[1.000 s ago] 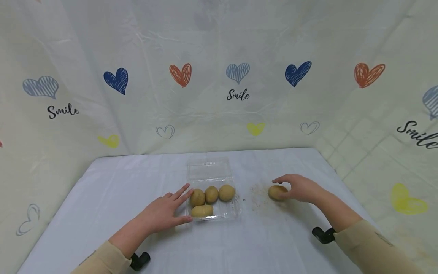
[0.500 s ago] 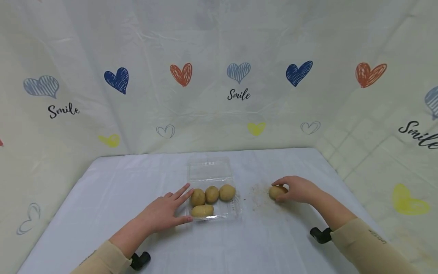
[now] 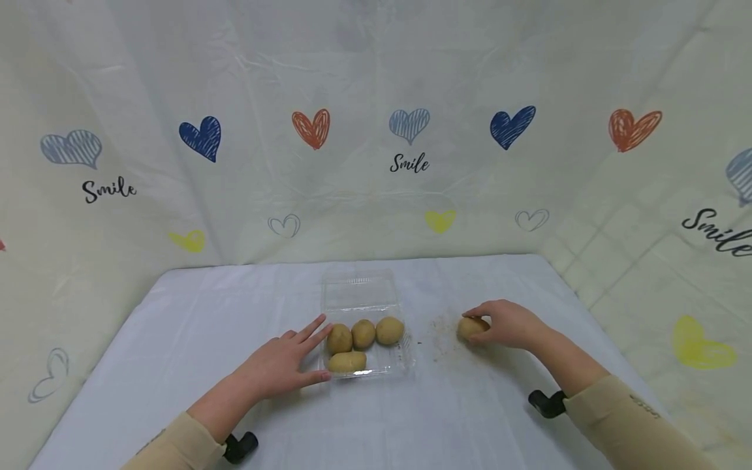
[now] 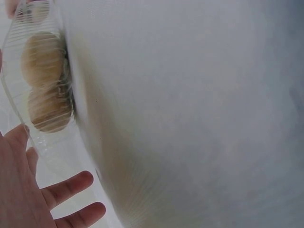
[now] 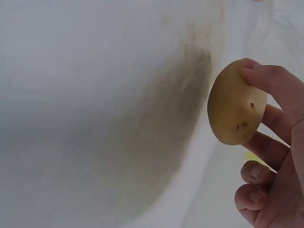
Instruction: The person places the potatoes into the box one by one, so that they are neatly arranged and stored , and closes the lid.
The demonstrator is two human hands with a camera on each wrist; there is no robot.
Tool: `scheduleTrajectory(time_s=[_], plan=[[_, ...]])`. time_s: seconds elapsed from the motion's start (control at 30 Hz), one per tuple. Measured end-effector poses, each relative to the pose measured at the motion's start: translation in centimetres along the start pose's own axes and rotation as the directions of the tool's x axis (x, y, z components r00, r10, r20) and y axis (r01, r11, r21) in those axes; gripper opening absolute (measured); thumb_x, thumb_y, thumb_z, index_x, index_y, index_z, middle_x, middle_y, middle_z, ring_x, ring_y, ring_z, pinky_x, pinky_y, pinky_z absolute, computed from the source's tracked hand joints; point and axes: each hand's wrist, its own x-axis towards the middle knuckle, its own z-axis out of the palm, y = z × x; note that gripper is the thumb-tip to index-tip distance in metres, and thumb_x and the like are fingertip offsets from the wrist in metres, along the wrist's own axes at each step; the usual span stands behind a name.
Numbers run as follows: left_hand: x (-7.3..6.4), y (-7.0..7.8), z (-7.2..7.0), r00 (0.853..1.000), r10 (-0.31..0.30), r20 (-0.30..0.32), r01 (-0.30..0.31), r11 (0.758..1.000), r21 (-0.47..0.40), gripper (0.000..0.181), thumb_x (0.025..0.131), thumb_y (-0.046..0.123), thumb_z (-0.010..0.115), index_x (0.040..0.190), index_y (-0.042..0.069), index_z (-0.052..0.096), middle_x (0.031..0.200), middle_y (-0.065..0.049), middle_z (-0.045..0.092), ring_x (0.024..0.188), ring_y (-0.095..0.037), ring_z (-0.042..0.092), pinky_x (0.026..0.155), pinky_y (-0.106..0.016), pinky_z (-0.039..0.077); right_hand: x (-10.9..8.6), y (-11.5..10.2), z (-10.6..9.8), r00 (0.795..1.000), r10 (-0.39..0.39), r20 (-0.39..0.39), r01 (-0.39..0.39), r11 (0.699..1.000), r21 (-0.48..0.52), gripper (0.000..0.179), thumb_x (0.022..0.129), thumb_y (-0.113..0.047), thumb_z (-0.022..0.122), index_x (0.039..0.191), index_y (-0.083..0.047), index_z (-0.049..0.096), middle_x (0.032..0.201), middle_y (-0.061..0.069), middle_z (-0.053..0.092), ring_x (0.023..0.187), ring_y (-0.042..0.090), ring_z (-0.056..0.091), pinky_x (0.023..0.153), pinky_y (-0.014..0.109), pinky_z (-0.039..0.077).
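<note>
My right hand [image 3: 510,325] pinches a tan potato [image 3: 470,328] between thumb and fingers, to the right of the container. In the right wrist view the potato [image 5: 236,104] shows a few dark eyes, and a shadow lies on the cloth beside it. Several more potatoes [image 3: 363,334] lie in a clear plastic clamshell container [image 3: 384,367], its lid [image 3: 360,289] folded back. My left hand [image 3: 288,365] has its fingers spread, thumb and fingertips at the container's left side. In the left wrist view two potatoes [image 4: 45,61] show through the ribbed container wall.
A white cloth [image 3: 376,424] covers the table. Brownish dirt smudges [image 3: 443,336] mark it between the container and the right hand. Behind the table hangs a pale curtain [image 3: 364,65] printed with hearts and "Smile".
My right thumb and fingers have closed around the potato, and hand and potato have shifted slightly left. The left hand and the container stay where they were.
</note>
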Motion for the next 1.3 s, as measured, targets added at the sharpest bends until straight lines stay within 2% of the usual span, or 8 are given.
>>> scheduleTrajectory(time_s=[0.37,0.57,0.7,0.9,1.17,1.3], plan=[[0.0,0.1,-0.2,1.000,-0.011,0.008,0.011,1.000,0.003,0.088,0.087,0.075,0.051,0.159,0.032,0.023,0.166,0.008,0.015,0.122,-0.029,0.053,0.092,-0.048,0.048,0.8,-3.1,-0.8,0.996,-0.079,-0.030,0.079,0.997,0.006,0.044,0.081,-0.037,0.080,0.122,-0.022,0.073,0.118,-0.003,0.069,0.112,0.025,0.062,0.094,0.047,0.048],[0.0,0.2,-0.2,1.000,-0.004,0.007,0.004,1.000,0.009,0.090,0.086,0.080,0.045,0.159,0.033,0.022,0.166,0.008,0.014,0.122,-0.029,0.053,0.091,-0.048,0.048,1.3,-5.3,-1.2,0.989,-0.144,-0.044,0.145,0.989,0.024,0.043,0.082,-0.035,0.080,0.123,-0.024,0.073,0.118,-0.006,0.069,0.112,0.023,0.062,0.094,0.044,0.048],[0.0,0.1,-0.2,1.000,0.000,0.007,0.000,1.000,0.014,0.091,0.085,0.082,0.042,0.159,0.032,0.022,0.166,0.007,0.015,0.122,-0.029,0.053,0.091,-0.048,0.048,1.9,-7.1,-1.3,0.984,-0.175,-0.033,0.177,0.982,0.062,0.043,0.081,-0.036,0.080,0.122,-0.025,0.073,0.119,-0.007,0.069,0.114,0.022,0.062,0.095,0.044,0.047],[0.1,0.0,0.1,1.000,-0.004,0.014,0.003,1.000,0.009,0.090,0.086,0.080,0.044,0.159,0.032,0.022,0.166,0.008,0.014,0.122,-0.030,0.053,0.092,-0.049,0.048,2.7,-9.9,-1.3,0.977,-0.214,-0.004,0.213,0.972,0.095,0.044,0.080,-0.037,0.082,0.121,-0.026,0.073,0.120,-0.008,0.069,0.116,0.021,0.061,0.098,0.042,0.046],[0.1,0.0,0.2,1.000,-0.002,0.010,0.002,1.000,0.018,0.091,0.086,0.081,0.044,0.159,0.032,0.022,0.166,0.008,0.014,0.122,-0.030,0.053,0.093,-0.049,0.047,3.5,-12.9,-0.8,0.962,-0.270,0.047,0.265,0.960,0.084,0.044,0.080,-0.039,0.080,0.122,-0.027,0.072,0.121,-0.011,0.068,0.117,0.016,0.060,0.099,0.039,0.045],[0.1,0.1,0.1,1.000,-0.009,0.012,0.009,1.000,0.017,0.089,0.087,0.078,0.048,0.159,0.033,0.022,0.166,0.008,0.014,0.122,-0.030,0.053,0.093,-0.049,0.047,3.7,-13.8,-0.3,0.953,-0.296,0.072,0.292,0.955,0.062,0.042,0.080,-0.038,0.079,0.121,-0.029,0.073,0.118,-0.013,0.068,0.114,0.013,0.060,0.097,0.036,0.045]])
